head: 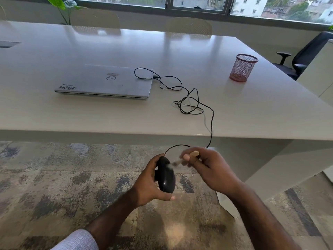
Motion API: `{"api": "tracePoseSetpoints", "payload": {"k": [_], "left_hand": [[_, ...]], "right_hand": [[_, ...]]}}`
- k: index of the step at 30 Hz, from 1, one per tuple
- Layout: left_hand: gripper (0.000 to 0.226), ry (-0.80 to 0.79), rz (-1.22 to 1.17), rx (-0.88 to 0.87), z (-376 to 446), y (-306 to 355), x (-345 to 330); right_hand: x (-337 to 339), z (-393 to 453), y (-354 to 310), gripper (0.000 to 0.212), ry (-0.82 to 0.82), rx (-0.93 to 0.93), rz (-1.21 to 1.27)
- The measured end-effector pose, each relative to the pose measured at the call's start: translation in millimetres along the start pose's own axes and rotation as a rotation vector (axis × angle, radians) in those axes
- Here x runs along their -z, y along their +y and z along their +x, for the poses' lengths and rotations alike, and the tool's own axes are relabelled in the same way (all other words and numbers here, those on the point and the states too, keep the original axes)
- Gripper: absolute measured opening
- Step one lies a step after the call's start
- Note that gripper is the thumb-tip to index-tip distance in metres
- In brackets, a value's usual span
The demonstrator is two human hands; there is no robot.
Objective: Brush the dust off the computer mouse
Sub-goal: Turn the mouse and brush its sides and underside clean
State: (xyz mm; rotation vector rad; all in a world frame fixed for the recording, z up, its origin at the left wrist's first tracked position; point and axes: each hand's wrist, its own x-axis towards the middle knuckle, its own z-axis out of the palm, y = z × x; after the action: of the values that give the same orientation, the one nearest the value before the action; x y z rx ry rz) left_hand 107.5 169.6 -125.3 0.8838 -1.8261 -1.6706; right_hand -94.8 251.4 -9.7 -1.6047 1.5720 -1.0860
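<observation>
Left hand [149, 179] grips the black computer mouse [166, 175] below the table edge and above the patterned carpet [54, 177], fingers curled over its far end and thumb under its near end, so the mouse is turned on its side with its top toward the other hand. Right hand [207, 168] pinches a small brush [182, 160] by its pale wooden handle; the blurred bristle end sits at or just off the mouse's upper part, though contact cannot be confirmed. Judging by that, the brushing step itself is under way. The next move likely calls for short strokes along the shell while the left hand turns the mouse to expose unbrushed faces, with care not to tug the cable [187, 103]. That cable rises over the white table [252, 109] edge, lies in loose loops, and reaches the closed Dell laptop [104, 82]. Farther right stands a red mesh pen holder [243, 68].
</observation>
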Motion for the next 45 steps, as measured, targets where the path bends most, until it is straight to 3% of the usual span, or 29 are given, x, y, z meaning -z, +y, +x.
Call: {"api": "tracePoseSetpoints", "payload": {"k": [3, 14, 21, 26, 29, 31, 34, 36, 40, 45], "left_hand": [[0.122, -0.020, -0.033, -0.005, 0.6, -3.3, -2.0], [0.122, -0.018, -0.117, 0.007, 0.0, -9.0, -5.3], [0.122, -0.017, -0.125, 0.030, 1.2, -4.2, -6.8], [0.125, -0.020, -0.134, 0.011, 0.7, -1.6, -7.9], [0.130, -0.026, -0.163, 0.007, -1.1, -1.4, -7.6], [0.129, -0.022, -0.181, 0.011, -2.3, -0.4, -7.4], [0.126, -0.009, -0.174, 0.011, -2.6, 0.6, -7.3], [0.124, -0.010, -0.172, 0.013, -2.4, 1.1, -7.5], [0.122, -0.012, -0.170, 0.001, -1.4, 3.2, -9.0], [0.126, -0.021, -0.167, 0.011, -4.9, 0.6, -6.7]], "right_hand": [[-2.1, 3.9, 4.7, 0.015, 0.126, -0.025, -0.011], [1.9, -16.3, 5.7, 0.038, -0.234, -0.038, 0.164], [1.8, -11.1, 5.4, 0.020, 0.038, 0.010, 0.099], [-5.1, -16.9, 1.1, 0.018, -0.179, 0.003, -0.029], [0.6, -19.7, -0.8, 0.032, -0.232, -0.005, 0.051], [5.2, -18.8, 2.2, 0.035, -0.158, -0.009, 0.119], [10.0, -14.0, 13.2, 0.020, 0.100, 0.002, 0.163], [9.7, -10.4, 20.1, 0.017, 0.172, -0.021, 0.133], [3.3, -11.6, 26.2, 0.016, 0.130, -0.071, 0.120], [13.1, -18.2, 21.5, 0.031, 0.026, -0.058, 0.337]]}}
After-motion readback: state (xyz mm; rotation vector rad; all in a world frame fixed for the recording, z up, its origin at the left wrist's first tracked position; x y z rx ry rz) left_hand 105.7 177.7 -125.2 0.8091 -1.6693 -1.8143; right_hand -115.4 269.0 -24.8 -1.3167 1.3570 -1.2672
